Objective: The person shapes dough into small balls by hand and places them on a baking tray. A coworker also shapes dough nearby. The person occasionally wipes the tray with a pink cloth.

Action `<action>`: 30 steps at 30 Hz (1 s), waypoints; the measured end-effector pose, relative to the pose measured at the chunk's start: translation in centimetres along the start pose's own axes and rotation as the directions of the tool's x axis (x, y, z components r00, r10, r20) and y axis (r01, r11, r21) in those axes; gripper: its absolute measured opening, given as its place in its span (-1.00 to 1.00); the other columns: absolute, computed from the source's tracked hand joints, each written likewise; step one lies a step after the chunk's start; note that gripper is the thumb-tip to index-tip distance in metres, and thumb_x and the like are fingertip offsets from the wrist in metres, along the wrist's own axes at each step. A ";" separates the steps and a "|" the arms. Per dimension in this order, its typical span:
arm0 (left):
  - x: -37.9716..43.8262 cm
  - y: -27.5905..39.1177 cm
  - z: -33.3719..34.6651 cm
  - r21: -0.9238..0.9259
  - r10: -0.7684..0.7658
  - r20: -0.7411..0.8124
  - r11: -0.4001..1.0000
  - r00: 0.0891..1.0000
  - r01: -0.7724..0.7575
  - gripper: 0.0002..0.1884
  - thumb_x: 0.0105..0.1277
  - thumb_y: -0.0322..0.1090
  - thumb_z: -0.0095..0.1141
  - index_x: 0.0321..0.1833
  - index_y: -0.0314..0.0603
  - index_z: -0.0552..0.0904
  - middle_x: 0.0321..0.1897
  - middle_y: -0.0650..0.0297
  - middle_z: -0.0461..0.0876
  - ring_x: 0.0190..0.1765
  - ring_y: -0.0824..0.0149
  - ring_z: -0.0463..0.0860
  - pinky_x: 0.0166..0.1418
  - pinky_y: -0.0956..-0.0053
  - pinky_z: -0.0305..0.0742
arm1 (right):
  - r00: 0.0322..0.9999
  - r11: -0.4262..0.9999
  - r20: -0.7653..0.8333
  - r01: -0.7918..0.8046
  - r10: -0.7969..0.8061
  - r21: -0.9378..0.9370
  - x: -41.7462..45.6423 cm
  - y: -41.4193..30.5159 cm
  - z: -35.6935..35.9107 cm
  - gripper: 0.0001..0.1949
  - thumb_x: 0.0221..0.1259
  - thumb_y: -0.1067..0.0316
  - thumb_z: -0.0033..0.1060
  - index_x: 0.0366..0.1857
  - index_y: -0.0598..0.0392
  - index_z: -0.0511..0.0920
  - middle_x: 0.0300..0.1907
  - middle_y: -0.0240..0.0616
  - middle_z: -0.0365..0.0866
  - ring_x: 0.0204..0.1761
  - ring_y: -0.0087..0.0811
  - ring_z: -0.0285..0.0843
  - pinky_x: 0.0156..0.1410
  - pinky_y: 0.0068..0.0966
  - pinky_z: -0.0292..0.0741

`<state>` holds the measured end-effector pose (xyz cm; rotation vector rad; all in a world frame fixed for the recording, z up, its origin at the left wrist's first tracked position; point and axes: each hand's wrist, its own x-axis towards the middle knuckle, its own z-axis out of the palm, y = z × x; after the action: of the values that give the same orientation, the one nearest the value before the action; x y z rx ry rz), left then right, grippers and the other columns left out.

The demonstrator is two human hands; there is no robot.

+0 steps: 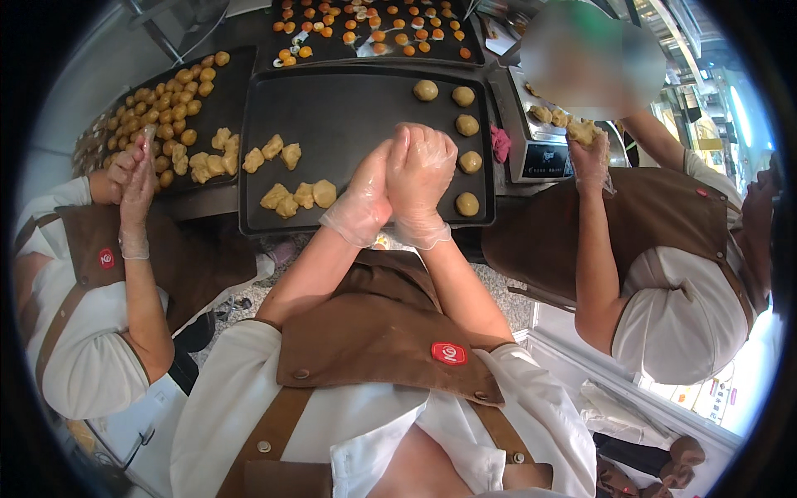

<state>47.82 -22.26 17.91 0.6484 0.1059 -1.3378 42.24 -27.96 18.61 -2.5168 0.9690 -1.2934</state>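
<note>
My left hand [367, 190] and my right hand [423, 177], both in clear plastic gloves, are cupped together above the middle of a dark baking tray [348, 227]. Their palms meet; whether dough lies between them is hidden. At the tray's left lie several rough dough pieces [290, 156], and a smoother dough lump [324, 193] sits near my left hand. Round dough balls [467, 204] line the tray's right side, with one more ball [426, 90] to their left at the far edge.
Behind stands a tray of egg yolks [378, 48]. At left, a co-worker's gloved hands [134, 168] are together beside a tray with many balls [177, 112] and dough pieces [199, 167]. At right, another co-worker's gloved hand [590, 155] holds dough by a digital scale [548, 163]. A pink cloth [500, 144] lies between.
</note>
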 end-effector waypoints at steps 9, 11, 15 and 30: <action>-0.1 1.6 0.0 -0.283 -0.106 0.121 0.949 0.987 0.137 -0.62 0.62 -0.09 -0.09 0.20 -0.22 0.61 0.12 0.14 0.69 0.20 0.22 0.67 0.35 0.22 0.58 | 0.845 0.620 0.389 -0.534 0.367 0.575 3.6 0.1 -2.7 -0.59 0.65 0.06 -0.04 -0.15 0.21 0.68 -0.22 -0.18 0.71 -0.18 -0.29 0.67 0.05 -0.37 0.54; -0.1 1.8 0.2 -0.230 -0.153 -0.039 0.963 0.987 0.140 -0.66 0.64 -0.10 -0.09 0.16 -0.16 0.63 0.09 0.20 0.72 0.16 0.23 0.72 0.29 0.20 0.64 | 0.990 0.995 0.116 0.079 -0.085 0.057 3.8 -0.2 -1.4 -0.80 0.48 0.24 0.18 -0.27 0.13 0.64 -0.30 -0.17 0.67 -0.21 -0.15 0.64 0.06 -0.24 0.51; 0.1 0.5 -0.8 -0.179 0.083 0.237 0.983 0.968 -0.041 -0.70 0.62 -0.15 -0.09 0.16 -0.12 0.60 0.13 0.24 0.67 0.20 0.32 0.65 0.34 0.33 0.56 | 0.980 0.975 -0.002 0.197 -0.198 -0.103 1.4 -1.1 0.3 -0.91 0.29 0.36 0.29 -0.37 0.07 0.60 -0.36 -0.19 0.62 -0.22 -0.09 0.58 0.13 -0.17 0.47; 0.7 0.5 -0.7 -0.241 -0.020 0.009 0.970 1.000 0.021 -0.68 0.66 -0.07 -0.08 0.08 -0.12 0.64 0.00 0.22 0.75 0.11 0.28 0.72 0.21 0.25 0.64 | 0.987 0.998 0.157 0.011 -0.021 0.062 2.5 -1.2 -0.1 -0.80 0.37 0.32 0.26 -0.44 0.16 0.62 -0.40 -0.13 0.67 -0.26 0.02 0.63 -0.10 -0.10 0.53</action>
<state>48.65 -22.50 17.23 0.4377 0.2670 -1.3216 43.82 -28.58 20.84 -2.5399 0.8637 -1.0908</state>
